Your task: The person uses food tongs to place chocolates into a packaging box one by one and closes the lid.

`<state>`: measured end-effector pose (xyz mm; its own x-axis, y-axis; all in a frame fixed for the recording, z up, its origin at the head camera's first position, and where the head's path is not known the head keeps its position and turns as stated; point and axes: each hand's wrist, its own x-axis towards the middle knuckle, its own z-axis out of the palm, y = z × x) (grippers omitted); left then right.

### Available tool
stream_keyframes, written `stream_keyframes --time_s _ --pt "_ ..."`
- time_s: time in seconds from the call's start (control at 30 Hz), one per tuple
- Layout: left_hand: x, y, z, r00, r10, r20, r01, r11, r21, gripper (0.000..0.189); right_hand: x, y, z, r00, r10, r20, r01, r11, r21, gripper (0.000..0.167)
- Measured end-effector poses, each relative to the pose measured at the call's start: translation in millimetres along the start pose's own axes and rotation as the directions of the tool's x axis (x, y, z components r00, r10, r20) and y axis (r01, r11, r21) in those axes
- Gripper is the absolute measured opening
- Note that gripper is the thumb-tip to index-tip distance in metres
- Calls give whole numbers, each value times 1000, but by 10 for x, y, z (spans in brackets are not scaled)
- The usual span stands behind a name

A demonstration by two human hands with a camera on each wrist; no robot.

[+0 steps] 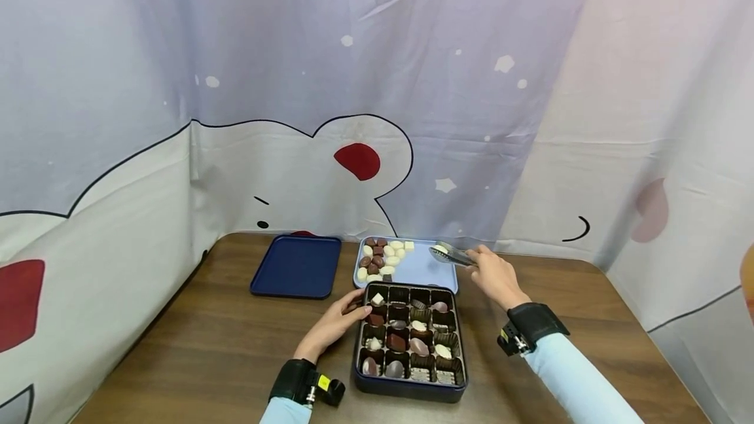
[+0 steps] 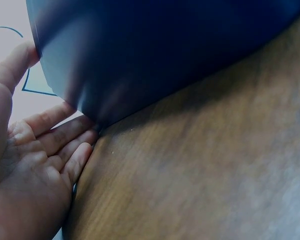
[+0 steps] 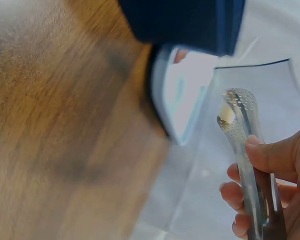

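Metal tongs (image 1: 452,254) are gripped in my right hand (image 1: 493,277), over the light blue tray (image 1: 432,273). Between their perforated tips is a white chocolate (image 3: 226,114), seen in the right wrist view. My left hand (image 1: 332,326) touches the left side of a dark blue chocolate box (image 1: 406,390), thumb at the rim. Its fingers (image 2: 65,137) press lightly extended against the outer wall. Inside the box, a divided black insert holds brown, white, pink and grey chocolates; some compartments hold none. White and brown chocolates (image 1: 377,260) lie on the tray's left part.
A flat dark blue lid (image 1: 297,267) lies left of the tray on the wooden table (image 1: 235,352). The box stands in front of the tray and overlaps its near edge in the head view. A printed curtain (image 1: 294,175) hangs behind the table.
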<state>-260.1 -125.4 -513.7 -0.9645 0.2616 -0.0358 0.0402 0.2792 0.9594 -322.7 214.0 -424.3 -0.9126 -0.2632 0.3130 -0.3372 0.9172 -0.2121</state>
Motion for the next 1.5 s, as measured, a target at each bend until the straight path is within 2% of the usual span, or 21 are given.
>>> stream_keyframes --time_s 0.2,0.33,0.43,0.57,0.67,0.8,0.93,1.07,1.23,1.4,1.5 --pt "-32 19 -6 1000 5 5 -5 1000 -5 65 -216 -130 -230 993 -113 -27 114 993 24 35" --pt "-32 28 -1 1000 7 3 -7 1000 -3 65 -434 -223 -416 970 -241 -18 241 969 57 34" --pt "-29 33 -1 1000 7 -2 -7 1000 1 65 -611 -295 -567 949 -312 37 308 947 92 36" --pt "-35 38 -9 1000 5 -9 -5 1000 2 64 -826 -372 -738 922 -370 109 358 926 117 36" --pt "-41 37 -11 1000 6 -7 -6 1000 3 64 -983 -407 -824 901 -415 129 396 906 146 36" --pt "-47 26 -16 1000 5 -10 -5 1000 4 64 -1134 -444 -846 876 -463 136 439 882 171 34" --pt "-47 -1 -14 1000 1 -19 -1 1000 4 64 -1206 -483 -804 863 -470 182 439 879 188 33" --pt "-49 -19 3 1000 -5 -16 5 1000 6 64 -1256 -511 -761 862 -449 236 411 891 195 34" --pt "-43 -7 10 1000 -16 -16 16 1000 -4 64 -1260 -532 -775 876 -412 252 384 911 152 36" --pt "-25 11 12 1000 1 -19 0 1000 7 63 -1152 -545 -812 889 -421 182 392 903 175 36" --pt "-23 15 14 1000 3 -18 -3 1000 8 64 -1032 -553 -820 909 -399 121 380 912 157 37"
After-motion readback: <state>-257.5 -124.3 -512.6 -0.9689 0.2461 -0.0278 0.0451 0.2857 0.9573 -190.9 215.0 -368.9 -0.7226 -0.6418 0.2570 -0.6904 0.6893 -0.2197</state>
